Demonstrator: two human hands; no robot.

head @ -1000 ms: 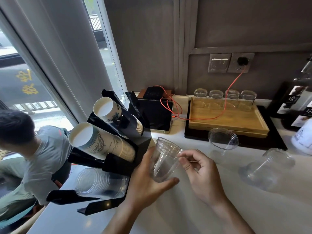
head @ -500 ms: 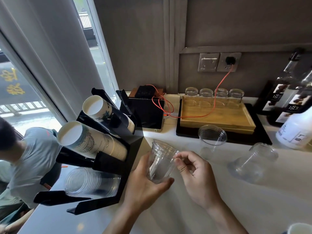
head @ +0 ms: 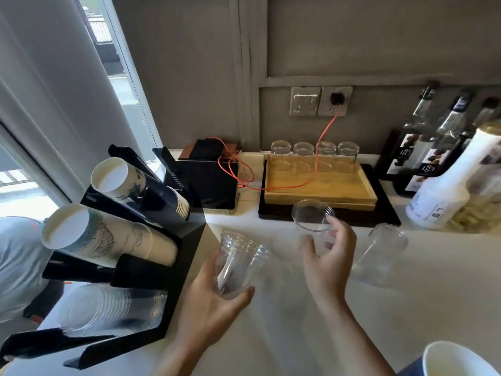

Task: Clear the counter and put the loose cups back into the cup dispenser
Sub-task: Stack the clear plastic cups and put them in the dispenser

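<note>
— Hands?
— Left hand (head: pixel 214 305) grips nested clear plastic cups (head: pixel 236 263); right hand (head: pixel 326 263) closes around a tilted clear plastic cup (head: pixel 313 217).
— Room?
— Bare white counter (head: pixel 406 308) between the black cup dispenser (head: pixel 187 248) and an overturned clear cup (head: pixel 379 256).

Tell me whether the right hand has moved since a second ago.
Yes. The right hand has left the clear cups in the left hand and reached away toward the wooden tray, closing around a loose clear cup.

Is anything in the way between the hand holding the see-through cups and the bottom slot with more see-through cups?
Nothing visible. The left hand holds the clear cup stack just right of the dispenser, whose bottom slot opens leftward.
</note>
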